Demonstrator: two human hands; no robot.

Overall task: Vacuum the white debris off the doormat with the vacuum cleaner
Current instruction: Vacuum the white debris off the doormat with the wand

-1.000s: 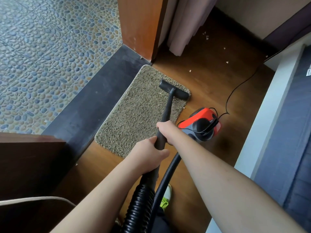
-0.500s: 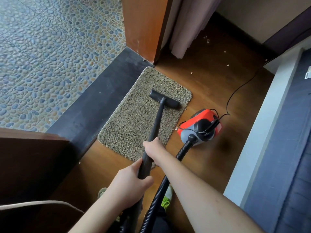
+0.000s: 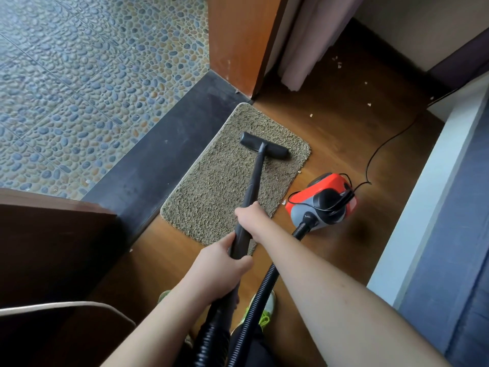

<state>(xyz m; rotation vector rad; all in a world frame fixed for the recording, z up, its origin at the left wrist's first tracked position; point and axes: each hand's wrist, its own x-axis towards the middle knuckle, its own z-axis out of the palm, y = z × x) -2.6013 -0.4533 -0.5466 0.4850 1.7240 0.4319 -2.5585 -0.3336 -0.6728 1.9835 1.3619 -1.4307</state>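
Pebble-pattern tile floor [image 3: 79, 83] upper left, dark stone threshold [image 3: 148, 170] running diagonally, glossy brown wood floor [image 3: 344, 144] to the right. Shaggy tan rectangular doormat [image 3: 211, 197] mid-frame, long edge against the threshold. Black wand [image 3: 252, 184] with its flat nozzle head [image 3: 263, 145] on the mat's far end. Left hand [image 3: 219, 271] wraps the lower wand, right hand [image 3: 251, 218] grips higher up. Red-grey vacuum cleaner [image 3: 321, 201] just right of the mat, ribbed hose [image 3: 260, 295] attached. White debris [image 3: 311, 115] scattered on the wood upper right.

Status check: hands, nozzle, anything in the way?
Both hands, left and right, grip the wand. Nozzle on doormat, far end. Nothing blocking; canister right of the mat.
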